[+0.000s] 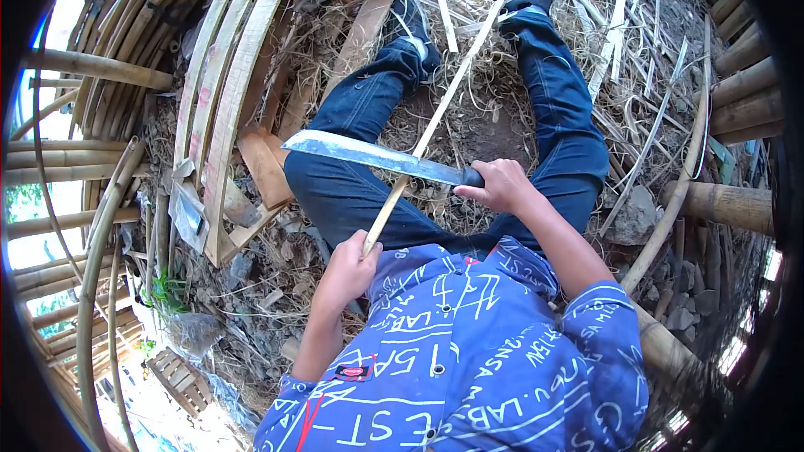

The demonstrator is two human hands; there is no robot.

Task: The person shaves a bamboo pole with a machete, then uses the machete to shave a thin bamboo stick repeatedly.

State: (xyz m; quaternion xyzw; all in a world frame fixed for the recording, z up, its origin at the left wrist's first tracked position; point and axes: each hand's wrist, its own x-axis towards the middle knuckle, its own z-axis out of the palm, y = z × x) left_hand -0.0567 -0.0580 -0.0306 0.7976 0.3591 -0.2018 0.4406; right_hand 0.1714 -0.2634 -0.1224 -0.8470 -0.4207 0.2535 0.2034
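Note:
My right hand (500,186) is wrapped round the black handle of a machete (360,152), whose long blade reaches left across my lap to over my knee. My left hand (349,272) grips the near end of a thin bamboo strip (456,75). The strip slants up and away between my legs, its far end close to my shoe at the top. Blade and strip cross in front of me, the blade lying over the strip in this view.
A wooden pallet-like crate (239,75) stands beside my leg on the left. Pale bamboo strips (615,25) and curly shavings litter the ground ahead. Bamboo poles (724,205) line the right side, and more poles (100,67) form a wall at left. A grey stone (632,216) lies at right.

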